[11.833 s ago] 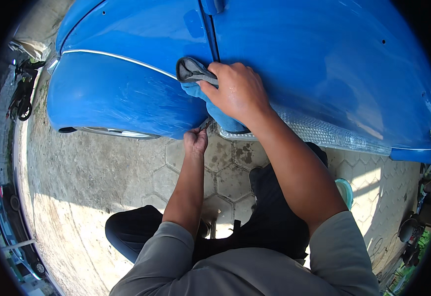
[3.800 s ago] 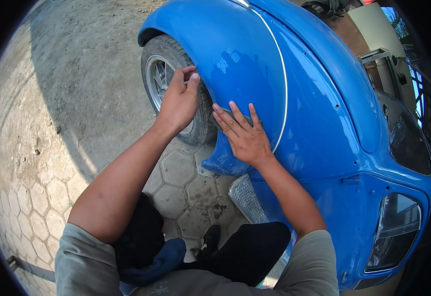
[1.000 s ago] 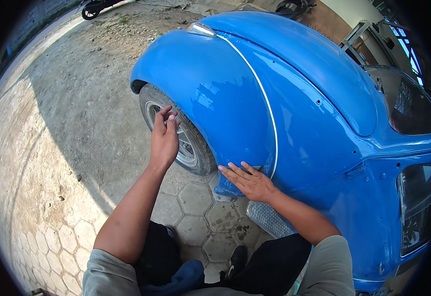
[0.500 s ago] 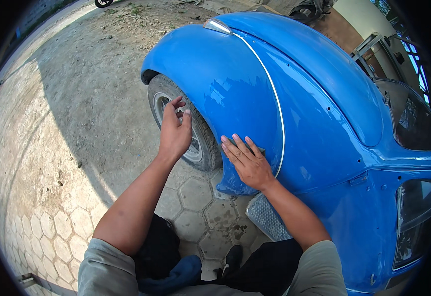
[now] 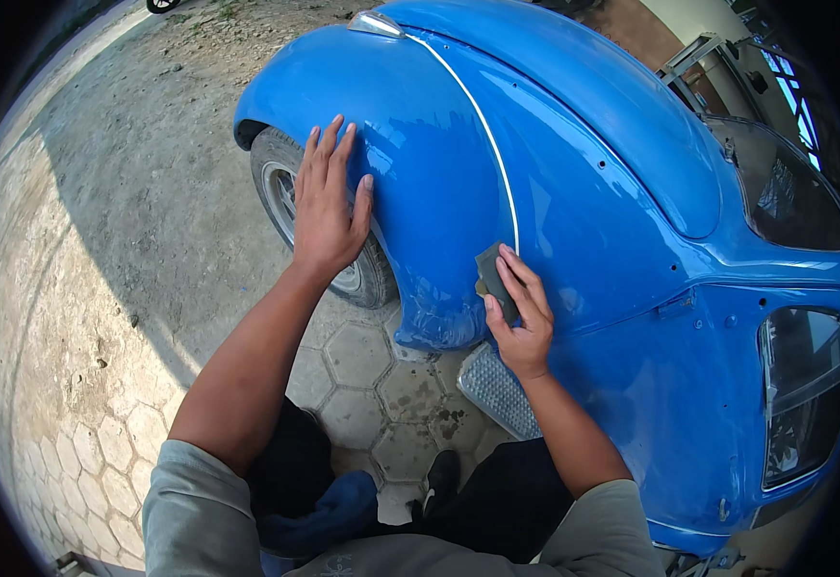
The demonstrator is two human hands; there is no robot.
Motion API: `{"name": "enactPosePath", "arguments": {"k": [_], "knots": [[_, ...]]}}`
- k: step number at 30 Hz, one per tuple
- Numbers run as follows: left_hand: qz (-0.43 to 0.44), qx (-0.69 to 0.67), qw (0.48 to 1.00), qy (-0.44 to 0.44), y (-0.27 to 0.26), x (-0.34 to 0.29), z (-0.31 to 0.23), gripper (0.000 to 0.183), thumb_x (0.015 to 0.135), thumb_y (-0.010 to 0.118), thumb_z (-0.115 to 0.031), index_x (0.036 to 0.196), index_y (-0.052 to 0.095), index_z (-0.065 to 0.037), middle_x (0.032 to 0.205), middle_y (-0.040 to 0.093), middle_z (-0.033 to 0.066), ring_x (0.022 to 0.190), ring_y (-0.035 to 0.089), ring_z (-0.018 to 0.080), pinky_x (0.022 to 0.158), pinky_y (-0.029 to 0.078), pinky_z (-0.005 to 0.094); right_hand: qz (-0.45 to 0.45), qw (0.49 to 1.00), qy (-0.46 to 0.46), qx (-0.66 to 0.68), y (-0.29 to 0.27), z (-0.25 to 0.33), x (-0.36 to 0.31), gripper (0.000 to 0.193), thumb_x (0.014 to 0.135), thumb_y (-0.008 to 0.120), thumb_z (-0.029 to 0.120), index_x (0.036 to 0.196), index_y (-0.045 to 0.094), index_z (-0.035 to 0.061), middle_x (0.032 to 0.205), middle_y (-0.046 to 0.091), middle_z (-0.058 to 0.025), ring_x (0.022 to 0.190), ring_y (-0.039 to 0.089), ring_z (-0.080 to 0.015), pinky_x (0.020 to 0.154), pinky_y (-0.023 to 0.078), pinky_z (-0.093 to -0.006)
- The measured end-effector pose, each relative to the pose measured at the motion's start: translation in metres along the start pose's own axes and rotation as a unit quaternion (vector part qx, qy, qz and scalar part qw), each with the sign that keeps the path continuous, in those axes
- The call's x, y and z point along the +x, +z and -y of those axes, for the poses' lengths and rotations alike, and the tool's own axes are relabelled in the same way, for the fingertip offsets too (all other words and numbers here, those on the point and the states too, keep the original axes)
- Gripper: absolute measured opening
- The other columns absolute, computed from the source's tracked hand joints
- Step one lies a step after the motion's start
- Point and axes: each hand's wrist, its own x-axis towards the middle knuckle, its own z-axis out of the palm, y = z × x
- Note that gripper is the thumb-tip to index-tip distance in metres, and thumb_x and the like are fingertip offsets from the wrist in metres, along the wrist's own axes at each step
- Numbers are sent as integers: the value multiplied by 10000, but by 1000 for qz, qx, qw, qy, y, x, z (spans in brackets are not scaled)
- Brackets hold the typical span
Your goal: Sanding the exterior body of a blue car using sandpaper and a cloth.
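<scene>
The rounded blue car fender (image 5: 430, 221) curves over a wheel (image 5: 280, 192) in front of me. My left hand (image 5: 329, 202) lies with fingers stretched along the fender's outer edge above the tire. It holds nothing; whether the whole palm touches the paint is hidden. In my right hand (image 5: 524, 322) is a dark grey piece of sandpaper (image 5: 497, 277), gripped between thumb and fingers near the fender's rear part, beside the white beading (image 5: 505, 183). A small yellowish patch shows at the sandpaper's edge by my thumb. The fender surface has glossy, wet-looking patches among duller ones.
A ribbed running board (image 5: 499, 389) juts out below the fender's rear end. The blue hood (image 5: 574, 106) and a side window (image 5: 805, 394) are to the right. Hexagonal pavers (image 5: 353, 413) lie around my feet, with bare ground (image 5: 151, 173) to the left.
My left hand has moved from above the wheel onto the fender edge, fingers straightened. My right hand has turned from lying flat on the fender to gripping the sandpaper, farther toward the beading. The view has shifted.
</scene>
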Motion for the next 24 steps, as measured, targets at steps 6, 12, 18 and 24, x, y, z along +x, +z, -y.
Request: {"name": "enactPosePath", "arguments": {"k": [6,12,18,24], "knots": [[87,110,984,109,51,19,-53,796,1249,553,-389,1962,324,-118,2010,369,109,1887,245,410,1546,97,660,-190,818,358,409,-27,37,-39,558,1294,641,214,1753,612,-102,1655,761,-259,1529,737,-319,1312,564,-409],[214,119,952,182,65,-58,-89,853,1248,550,-444,1976,282,-89,2060,255,101,1912,175,365,1545,64,684,-240,603,447,616,-43,34,-60,657,1332,463,376,1733,564,-133,1670,729,-301,1608,695,-432,1262,636,-462],[298,159,834,436,76,-131,-75,889,1243,587,-458,1963,286,-33,2063,266,118,1918,192,362,1565,105,581,-207,626,425,620,-42,27,-50,662,1330,491,395,1735,572,-123,1692,716,-296,1550,737,-454,1257,641,-477],[645,21,634,427,40,-178,-74,757,1245,637,-454,1877,491,-64,1859,564,185,1744,513,366,1455,418,533,-179,692,425,555,-45,32,-50,547,1286,585,212,1733,583,-102,1700,720,-273,1548,743,-421,1266,630,-472]]}}
